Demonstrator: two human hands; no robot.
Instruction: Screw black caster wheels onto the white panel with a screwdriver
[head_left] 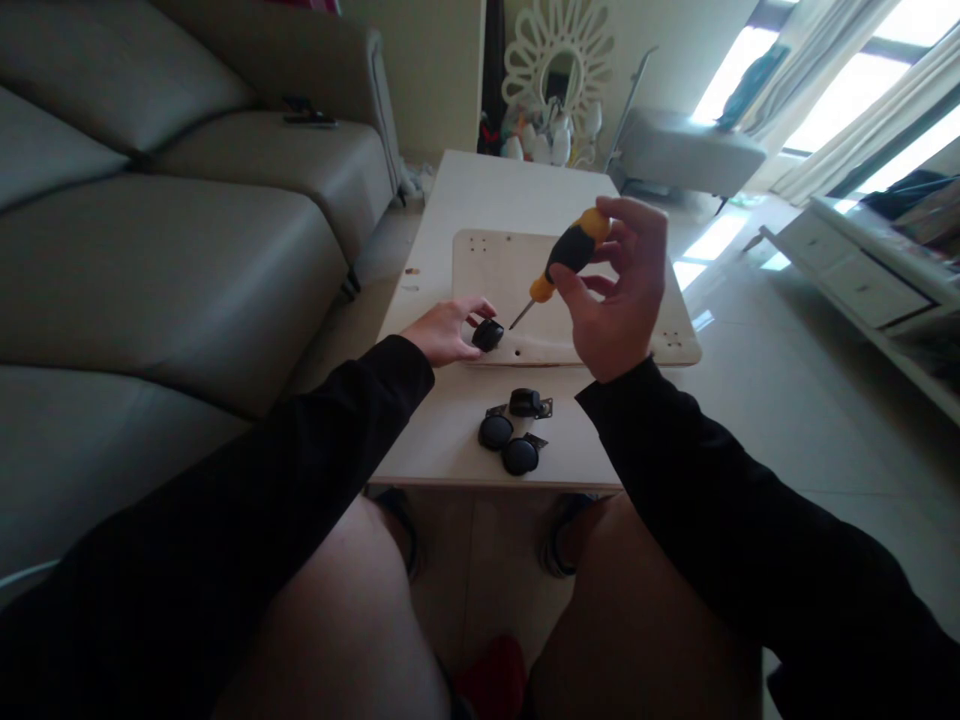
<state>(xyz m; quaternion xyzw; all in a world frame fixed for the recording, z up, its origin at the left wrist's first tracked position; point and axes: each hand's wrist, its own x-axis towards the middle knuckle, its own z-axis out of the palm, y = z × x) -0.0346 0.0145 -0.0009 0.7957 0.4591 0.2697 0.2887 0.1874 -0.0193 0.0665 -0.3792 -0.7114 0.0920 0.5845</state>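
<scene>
My left hand (450, 330) has its thumb and fingers closed around a black caster wheel (488, 335) at the near left corner of a pale wooden board (536, 290). In my right hand (624, 285) is a screwdriver (571, 248) with a yellow and black handle. It tilts down to the left, its tip just right of the held caster; whether the tip touches anything I cannot tell. Small holes show at the board's other corners. Closer to me lie three more casters with metal plates: an upper caster (525, 403), a left caster (496, 432) and a right caster (520, 456).
The board lies on a white table (427, 440), whose near edge is just in front of my knees. Small bits of hardware (411, 272) rest left of the board. A grey sofa (225, 240) stands to the left, and a white cabinet (862, 260) to the right.
</scene>
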